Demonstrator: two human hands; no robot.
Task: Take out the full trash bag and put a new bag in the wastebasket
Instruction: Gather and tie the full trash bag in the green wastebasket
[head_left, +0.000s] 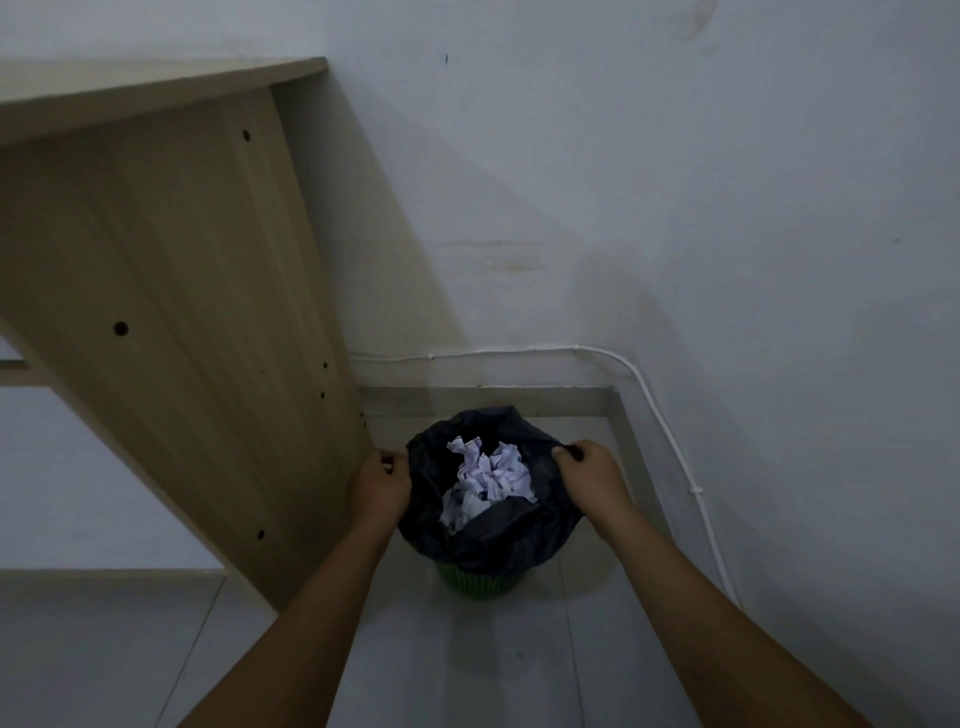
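Observation:
A black trash bag (485, 540) lines a green ribbed wastebasket (475, 581) standing on the floor in the corner. Crumpled white paper (488, 480) fills the bag's open mouth. My left hand (378, 486) pinches the bag's left rim. My right hand (589, 478) grips the bag's right rim with curled fingers. The bag's edge hangs over the basket, so only the basket's lower green part shows.
A light wooden desk side panel (197, 332) stands close on the left of the basket. White walls (675, 208) meet behind it, with a white cable (670, 431) running along the right wall. Pale floor tiles (467, 665) stretch toward me.

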